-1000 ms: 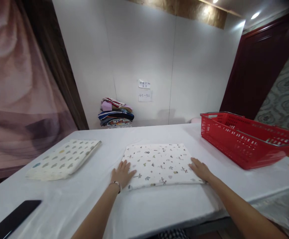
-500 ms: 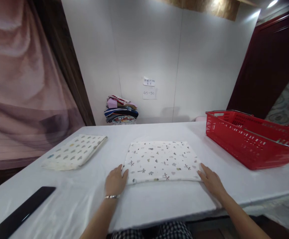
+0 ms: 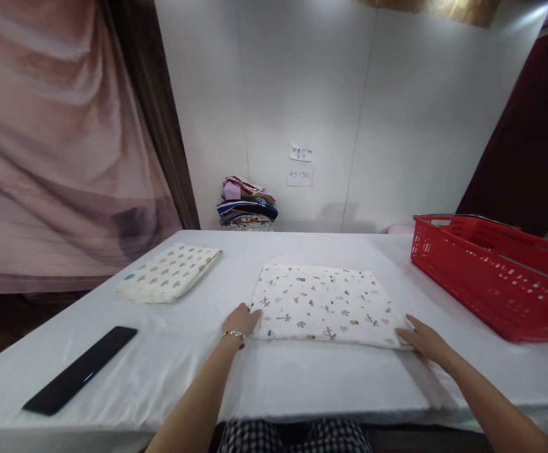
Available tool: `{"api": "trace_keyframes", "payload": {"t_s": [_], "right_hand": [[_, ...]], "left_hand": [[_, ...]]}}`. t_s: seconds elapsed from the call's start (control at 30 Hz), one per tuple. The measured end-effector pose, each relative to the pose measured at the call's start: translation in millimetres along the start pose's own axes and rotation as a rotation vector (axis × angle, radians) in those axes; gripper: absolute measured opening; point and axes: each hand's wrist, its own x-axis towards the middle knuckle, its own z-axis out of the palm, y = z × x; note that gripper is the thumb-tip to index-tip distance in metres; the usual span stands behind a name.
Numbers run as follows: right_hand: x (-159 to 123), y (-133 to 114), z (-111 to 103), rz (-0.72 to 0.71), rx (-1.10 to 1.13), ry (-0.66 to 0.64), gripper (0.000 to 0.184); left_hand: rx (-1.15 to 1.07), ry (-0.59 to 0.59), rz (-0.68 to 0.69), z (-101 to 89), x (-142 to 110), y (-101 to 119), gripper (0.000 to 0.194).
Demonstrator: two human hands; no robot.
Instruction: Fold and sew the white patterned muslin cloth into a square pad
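Note:
A white folded cloth (image 3: 325, 305) printed with small grey palm trees and shapes lies flat on the white-covered table in front of me. At its left edge is my left hand (image 3: 242, 321), a bracelet on the wrist, the thumb over the cloth and the fingers curled at its side. My right hand (image 3: 423, 340) grips the near right corner between thumb and fingers. Some of the fingertips are hidden. Farther left rests a second folded cloth (image 3: 172, 274), cream with grey cloud-like shapes.
A red plastic basket (image 3: 486, 277) with metal handles stands at the right. On the left of the table (image 3: 160, 371) lies a long black flat object (image 3: 82, 370). Several folded fabrics (image 3: 248, 204) are stacked beyond the far edge, by a wall with paper signs (image 3: 301, 165).
The view has turned a little right and shifted. Both hands remain at the cloth's two sides; its near right corner is drawn slightly outward, and the right fingers have closed more around it.

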Motion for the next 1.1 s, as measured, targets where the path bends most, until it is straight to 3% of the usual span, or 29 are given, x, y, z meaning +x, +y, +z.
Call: {"api": "trace_keyframes", "payload": {"t_s": [0.13,0.3,0.4,0.67,0.87,1.1], "right_hand": [[-3.8,-10.8,-9.2,0.168,0.24,-0.196,0.072],[-14.6,-17.4,-14.4,0.231,0.504,-0.326,0.046],[-16.7,-17.6,-14.8,0.235,0.579,-0.333,0.041],[-19.6,-11.8,-12.6,0.299,0.811,-0.305,0.06],[-21.7,-4.9,-6.5,0.276,0.769,-0.29,0.057],[-10.2,-12.9,-11.7,0.249,0.751,-0.323,0.047]], "left_hand": [[-0.044,-0.004,0.005,2.4,5.0,-1.0,0.036],[-0.106,0.007,0.028,4.5,5.3,-0.1,0.037],[-0.17,-0.003,0.027,3.9,7.5,3.7,0.04],[-0.336,0.013,-0.069,8.5,15.8,-2.5,0.039],[-0.322,0.015,-0.049,10.0,14.5,-16.2,0.047],[-0.24,-0.001,-0.006,5.2,25.9,-10.9,0.055]]}}
